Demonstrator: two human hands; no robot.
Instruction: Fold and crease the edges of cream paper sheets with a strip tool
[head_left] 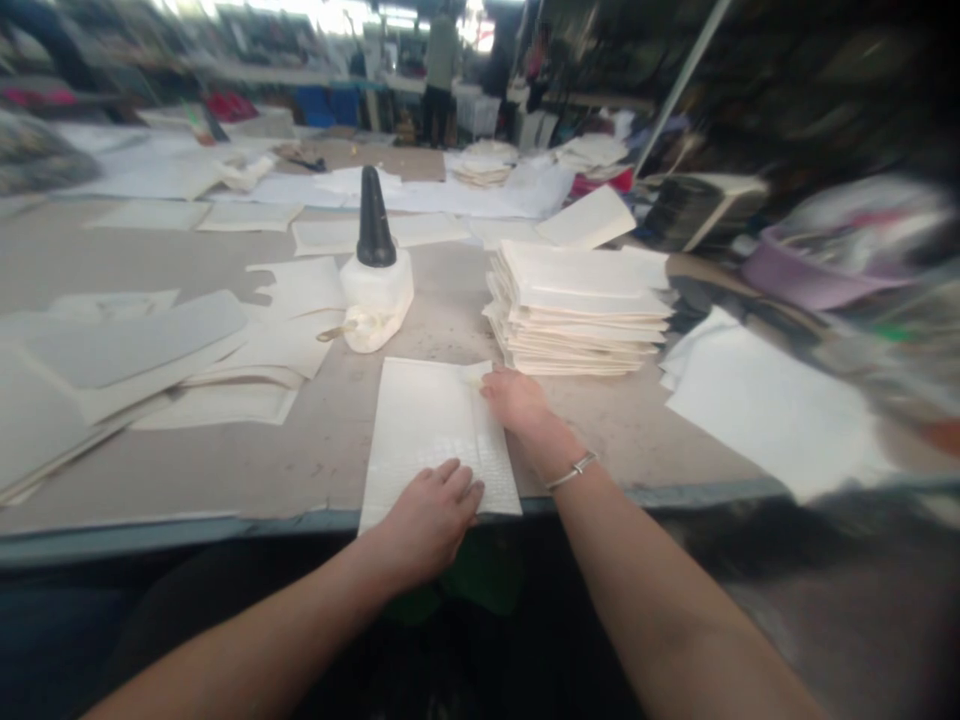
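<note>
A white sheet (427, 410) lies flat at the near edge of the counter (450, 300), roughly in the middle, its near end reaching the edge. The left hand (439, 505) rests on its near part, fingers laid over the surface and slightly bent; its thumb is hidden, so I cannot tell whether that grip is closed on anything. The right hand (517, 405), with a bracelet (574, 470) on its wrist, touches the sheet's far right corner beside a small yellowish spot; whether its grip is apart or pinching there, I cannot tell. Just beyond the sheet, slightly left, stands a white container (375, 290) with a tall black cone-shaped top (375, 225). To the right is a thick, uneven stack of cream pieces (581, 310), and farther right some white sheets (772, 400) overhang the near edge. Loose pale pieces (135, 350) overlap on the left. A purple basin (802, 265) sits far right; a person (440, 60) stands in the blurred background.
</note>
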